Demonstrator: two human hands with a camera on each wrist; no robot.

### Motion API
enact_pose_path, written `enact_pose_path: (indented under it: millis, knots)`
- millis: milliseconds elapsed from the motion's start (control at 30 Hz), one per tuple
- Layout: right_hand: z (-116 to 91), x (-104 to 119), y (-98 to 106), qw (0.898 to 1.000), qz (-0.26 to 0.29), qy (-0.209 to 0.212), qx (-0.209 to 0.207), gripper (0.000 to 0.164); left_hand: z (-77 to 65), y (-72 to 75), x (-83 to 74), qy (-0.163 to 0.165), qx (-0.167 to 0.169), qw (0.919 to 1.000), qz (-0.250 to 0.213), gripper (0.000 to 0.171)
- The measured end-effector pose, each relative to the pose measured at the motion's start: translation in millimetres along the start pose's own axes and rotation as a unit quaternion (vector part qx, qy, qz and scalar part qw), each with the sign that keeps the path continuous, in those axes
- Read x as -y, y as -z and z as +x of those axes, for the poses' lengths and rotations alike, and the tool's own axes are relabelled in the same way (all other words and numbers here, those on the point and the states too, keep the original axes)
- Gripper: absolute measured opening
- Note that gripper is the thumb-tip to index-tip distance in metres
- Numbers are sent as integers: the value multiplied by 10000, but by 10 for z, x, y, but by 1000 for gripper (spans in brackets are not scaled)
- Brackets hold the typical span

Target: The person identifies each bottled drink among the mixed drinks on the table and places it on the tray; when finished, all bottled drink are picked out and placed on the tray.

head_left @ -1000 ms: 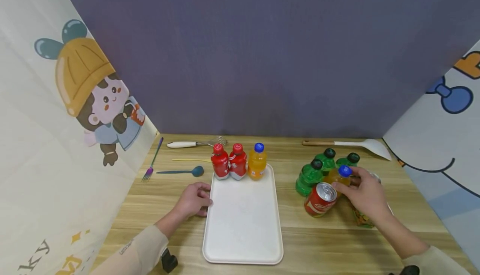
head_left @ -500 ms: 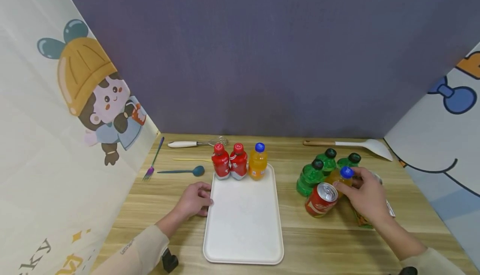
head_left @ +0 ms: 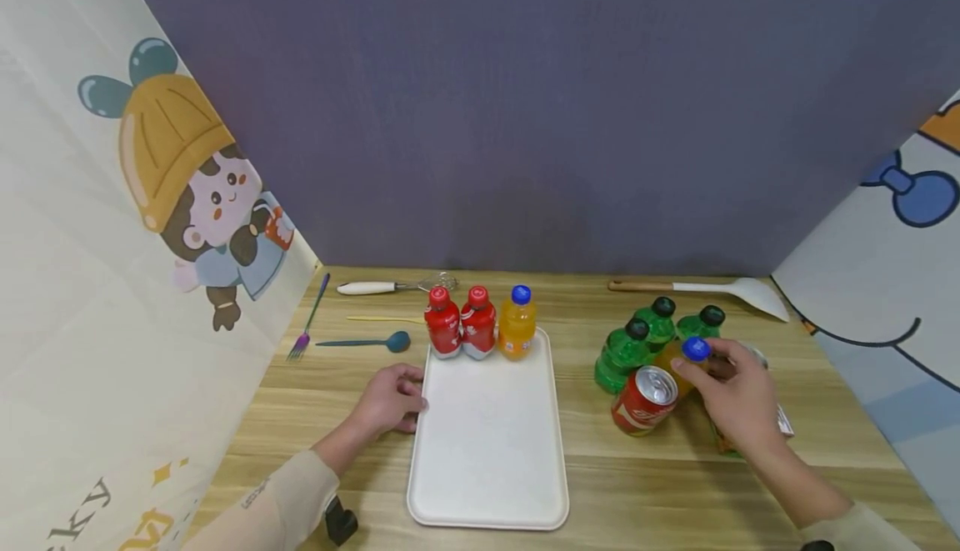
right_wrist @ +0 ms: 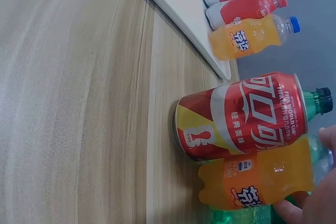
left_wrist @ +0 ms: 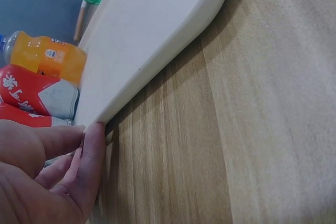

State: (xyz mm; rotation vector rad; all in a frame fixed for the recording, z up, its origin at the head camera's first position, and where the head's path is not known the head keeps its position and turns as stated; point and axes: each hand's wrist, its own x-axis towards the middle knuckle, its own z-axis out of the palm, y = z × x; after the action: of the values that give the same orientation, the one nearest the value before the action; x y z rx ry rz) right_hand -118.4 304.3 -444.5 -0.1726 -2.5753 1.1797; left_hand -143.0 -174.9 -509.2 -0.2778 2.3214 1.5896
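Observation:
My left hand [head_left: 390,401] pinches the left edge of a white tray [head_left: 487,451] between thumb and finger, plain in the left wrist view. At the tray's far end stand two red bottles [head_left: 442,328] and an orange soda bottle [head_left: 517,330] with a blue cap. My right hand [head_left: 738,393] grips a second orange soda bottle [right_wrist: 257,177] near its neck, at the right of the table. Beside that bottle stands a red soda can [head_left: 643,405], and green bottles [head_left: 621,361] with black caps cluster behind. Part of the held bottle is hidden by the can and hand.
A whisk [head_left: 375,288], a yellow stick-like utensil [head_left: 384,318], a dark blue spoon [head_left: 393,342] and a rainbow fork [head_left: 300,343] lie at the left. A white spatula [head_left: 742,293] lies at the back right. A partly hidden patterned pack [head_left: 727,443] sits beneath the right hand.
The held bottle's blue cap and my right hand have shifted slightly nearer to me. The left hand keeps its place on the tray. The whole head view has drifted a little.

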Motion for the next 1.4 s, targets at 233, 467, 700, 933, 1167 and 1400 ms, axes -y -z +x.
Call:
enact_pose_path:
  millis: [233, 467, 700, 933, 1167, 1400]
  knots:
    - [9, 48, 72, 9995, 120, -295, 28, 53, 5, -5, -1, 8, 26, 10000, 7, 51]
    - [49, 159, 173, 9996, 138, -222, -45, 49, 25, -2, 8, 25, 42, 10000, 54, 50]
    - [91, 281, 323, 9994, 303, -162, -29, 47, 24, -8, 1, 35, 75, 9999, 71, 50]
    - [149, 417, 456, 9993, 303, 228, -70, 42, 11, 0, -13, 43, 88, 9999, 80, 50]
    - [196, 570, 615, 9999, 12, 137, 95, 44, 7, -5, -24, 51, 104, 9999, 84, 49]
    - [253, 753, 718, 9992, -274, 222, 172, 45, 4, 23, -20, 29, 85, 9999, 64, 50]
